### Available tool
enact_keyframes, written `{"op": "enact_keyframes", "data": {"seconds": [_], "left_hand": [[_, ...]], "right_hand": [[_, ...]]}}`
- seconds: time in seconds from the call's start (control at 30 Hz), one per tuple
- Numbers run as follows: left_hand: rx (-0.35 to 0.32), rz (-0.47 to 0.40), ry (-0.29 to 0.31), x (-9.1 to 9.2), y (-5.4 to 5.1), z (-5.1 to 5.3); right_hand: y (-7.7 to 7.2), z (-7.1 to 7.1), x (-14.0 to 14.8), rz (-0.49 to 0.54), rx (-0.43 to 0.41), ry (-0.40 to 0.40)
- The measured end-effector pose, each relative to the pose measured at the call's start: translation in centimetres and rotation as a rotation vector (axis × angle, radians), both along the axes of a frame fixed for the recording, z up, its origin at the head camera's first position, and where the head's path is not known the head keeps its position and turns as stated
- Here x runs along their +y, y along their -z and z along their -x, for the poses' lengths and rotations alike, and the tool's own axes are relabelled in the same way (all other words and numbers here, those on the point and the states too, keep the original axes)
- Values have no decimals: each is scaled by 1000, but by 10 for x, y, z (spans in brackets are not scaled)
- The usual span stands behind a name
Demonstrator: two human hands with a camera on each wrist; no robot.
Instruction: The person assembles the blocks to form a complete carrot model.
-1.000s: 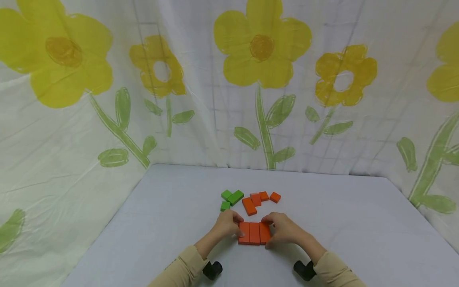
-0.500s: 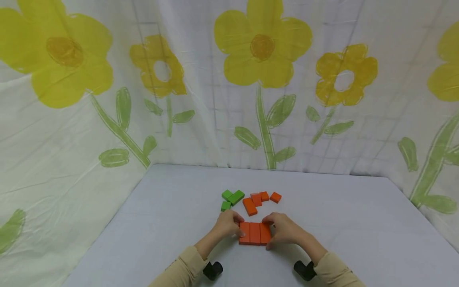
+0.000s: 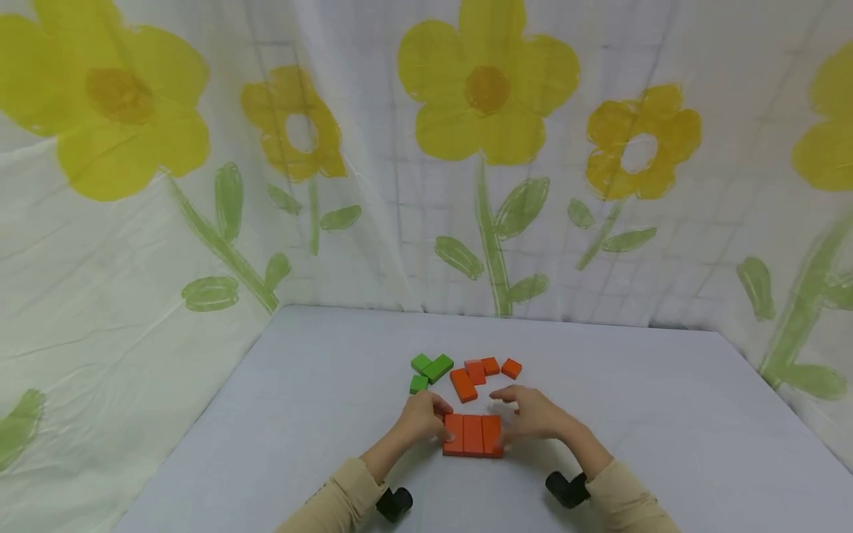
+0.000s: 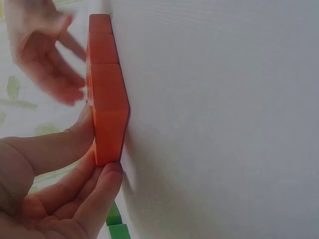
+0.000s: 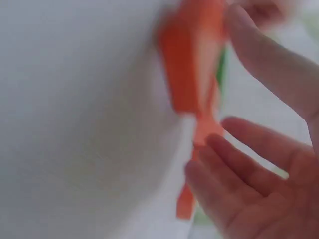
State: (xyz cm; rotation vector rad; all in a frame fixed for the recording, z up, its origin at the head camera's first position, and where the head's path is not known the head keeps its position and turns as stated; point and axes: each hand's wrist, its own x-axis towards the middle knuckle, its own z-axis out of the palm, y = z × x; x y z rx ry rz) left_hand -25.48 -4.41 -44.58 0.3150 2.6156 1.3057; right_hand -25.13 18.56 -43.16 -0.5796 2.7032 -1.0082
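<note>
Three orange-red blocks [image 3: 472, 434] lie side by side on the white table, long sides together. My left hand [image 3: 420, 418] holds the left end of this row; in the left wrist view its thumb and fingers [image 4: 102, 191] pinch the nearest block [image 4: 109, 132]. At the row's right end my right hand [image 3: 536, 416] has its fingers spread and grips nothing. The right wrist view, blurred, shows the right hand [image 5: 259, 164] with thumb and fingers apart beside the orange blocks [image 5: 179, 69].
Behind the row, several loose orange blocks [image 3: 463, 385] lie at centre-right, with three green blocks [image 3: 438, 368] to their left. A white curtain [image 3: 373, 222] with printed yellow flowers hangs at the table's back edge.
My right hand has let go of the row's right end, its fingers lifting slightly away from the blocks. The left hand and the row have stayed in place.
</note>
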Motion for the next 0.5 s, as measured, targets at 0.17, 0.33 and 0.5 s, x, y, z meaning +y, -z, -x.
{"op": "enact_keyframes", "data": {"seconds": [0.17, 0.33, 0.5], "left_hand": [[-10, -1, -15, -1, 1, 0], [-40, -2, -38, -2, 1, -2], [-30, -22, -21, 0, -2, -3]], "right_hand": [[6, 32, 11, 10, 102, 265], [24, 54, 11, -61, 182, 370], [27, 61, 7, -61, 185, 427]]}}
